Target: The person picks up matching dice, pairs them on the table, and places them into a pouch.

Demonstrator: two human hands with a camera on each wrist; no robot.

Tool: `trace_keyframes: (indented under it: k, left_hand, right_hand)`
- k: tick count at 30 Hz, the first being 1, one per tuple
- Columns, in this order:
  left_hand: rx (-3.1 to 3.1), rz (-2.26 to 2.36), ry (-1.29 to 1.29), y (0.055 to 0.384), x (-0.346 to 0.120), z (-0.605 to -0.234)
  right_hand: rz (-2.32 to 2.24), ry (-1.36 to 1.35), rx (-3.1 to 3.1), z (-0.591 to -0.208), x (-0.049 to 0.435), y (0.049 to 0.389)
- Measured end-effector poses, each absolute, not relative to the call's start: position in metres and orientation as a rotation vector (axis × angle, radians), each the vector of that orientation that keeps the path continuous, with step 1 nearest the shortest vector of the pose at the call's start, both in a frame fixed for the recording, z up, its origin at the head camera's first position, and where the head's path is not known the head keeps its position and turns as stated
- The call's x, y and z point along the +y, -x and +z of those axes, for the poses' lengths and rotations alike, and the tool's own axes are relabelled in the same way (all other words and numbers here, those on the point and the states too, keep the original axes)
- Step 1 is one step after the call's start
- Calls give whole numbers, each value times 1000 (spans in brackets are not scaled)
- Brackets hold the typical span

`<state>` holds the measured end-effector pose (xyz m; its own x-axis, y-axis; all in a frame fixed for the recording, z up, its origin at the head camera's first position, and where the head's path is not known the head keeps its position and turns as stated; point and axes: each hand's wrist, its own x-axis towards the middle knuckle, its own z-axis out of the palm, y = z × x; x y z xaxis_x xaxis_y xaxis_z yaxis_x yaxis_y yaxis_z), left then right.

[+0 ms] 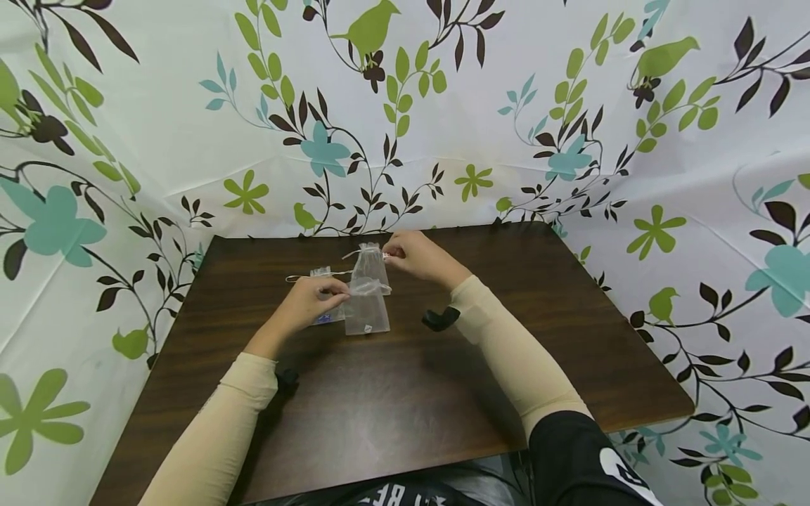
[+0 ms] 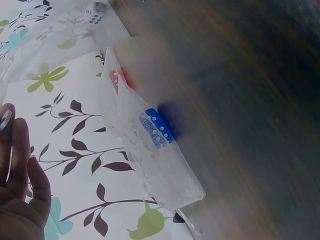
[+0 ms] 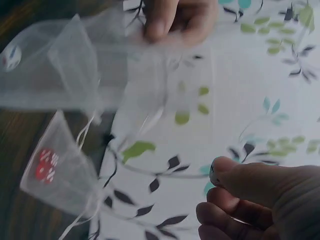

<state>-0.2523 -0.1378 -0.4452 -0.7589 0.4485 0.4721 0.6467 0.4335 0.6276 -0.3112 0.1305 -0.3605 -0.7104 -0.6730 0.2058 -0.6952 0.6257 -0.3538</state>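
Observation:
My left hand (image 1: 316, 299) pinches the edge of a sheer white drawstring bag (image 1: 367, 309), whose mouth is toward the far side. A white die (image 2: 95, 13) with dark pips lies inside it, near the bottom. To the right, my right hand (image 1: 420, 256) pinches another small white die (image 3: 215, 172) between thumb and finger, close to the bags. A second sheer bag (image 3: 60, 175) holding red dice (image 3: 46, 166) lies beyond the held one. Below my left hand is a sheer bag (image 2: 170, 180) with blue dice (image 2: 156, 128) in it.
The bags are over a dark wooden table (image 1: 392, 393). Behind it hangs a white cloth (image 1: 436, 154) printed with leaves, flowers and birds. Pale drawstrings (image 1: 297, 277) trail to the left of the bags. Black wrist straps (image 1: 441, 320) hang at both wrists.

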Motion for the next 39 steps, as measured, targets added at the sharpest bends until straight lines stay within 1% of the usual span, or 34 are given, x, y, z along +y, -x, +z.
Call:
trace_keyframes:
  k: [6,11,27,31,39]
  left_hand:
    - [-2438,-1241,973,252,-138,-445]
    - [-2447,-1213,971,252,-140,-445]
    - [-2445,-1165,989,253,-138,-435]
    - [-2427,-1157,1001,252,-140,-434]
    - [-2424,-1179,970,249,-144,-438]
  right_hand:
    - [591,-1281,-2743,-347,118,291]
    - [594,-1368,-2695,-341,112,283]
    - [464,-1466,-2755,-357,102,279]
    - [467,-1456,-2764,-361,101,279]
    - [600,-1295,-2959,-372,103,281]
